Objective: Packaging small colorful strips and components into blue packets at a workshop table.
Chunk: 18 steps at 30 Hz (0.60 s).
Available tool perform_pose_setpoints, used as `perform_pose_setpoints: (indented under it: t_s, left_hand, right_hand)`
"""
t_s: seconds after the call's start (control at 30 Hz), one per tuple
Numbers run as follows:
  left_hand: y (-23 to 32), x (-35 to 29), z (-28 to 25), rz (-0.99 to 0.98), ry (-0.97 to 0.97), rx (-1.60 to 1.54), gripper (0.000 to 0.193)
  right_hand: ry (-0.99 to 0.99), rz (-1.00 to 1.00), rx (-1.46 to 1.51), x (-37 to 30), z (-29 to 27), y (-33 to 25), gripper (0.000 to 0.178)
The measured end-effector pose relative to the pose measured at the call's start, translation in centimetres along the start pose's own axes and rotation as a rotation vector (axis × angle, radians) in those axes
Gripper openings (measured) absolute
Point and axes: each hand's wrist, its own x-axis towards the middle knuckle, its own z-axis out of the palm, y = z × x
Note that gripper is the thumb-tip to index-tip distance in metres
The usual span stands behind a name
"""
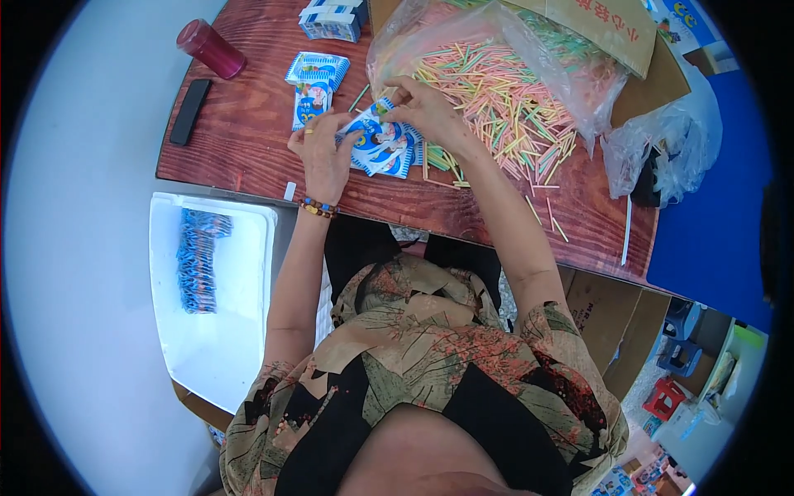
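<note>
Between my two hands is a small blue-and-white packet (368, 131), tilted above the table. At its lower left edge, my left hand (325, 157) pinches it between thumb and fingers. The fingers of my right hand (426, 116) close on its upper end; the exact grip is partly hidden. More blue-and-white packets (390, 164) lie just under my hands at the table edge. Beyond my left hand is a small pile of similar packets (317, 78). Right of my right hand spreads a heap of thin pink, yellow and green sticks (513, 107), spilling from a clear plastic bag (496, 33).
On the reddish wooden table (248, 124) are a dark red lidded cup (213, 51), a black oblong object (190, 112) and a block of stacked packets (333, 20). A white bin (240, 331) below left holds packed rows. An open cardboard box (645, 99) and crumpled plastic bag (662, 157) stand right.
</note>
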Motion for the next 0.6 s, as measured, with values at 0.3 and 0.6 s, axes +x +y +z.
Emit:
perform_pose_setpoints:
  t_s: [0.3,0.6]
  left_hand:
    - [0.1,0.9,-0.7,-0.260,0.108,-0.342,0.021]
    - [-1.0,0.5,0.6,-0.121,-0.054,0.034,0.012]
  right_hand:
    - [0.036,-0.123,-0.139,-1.0,-1.6,-1.2,0.013]
    - [0.235,-0.280,-0.597,-1.8,-1.2,-1.6,0.016]
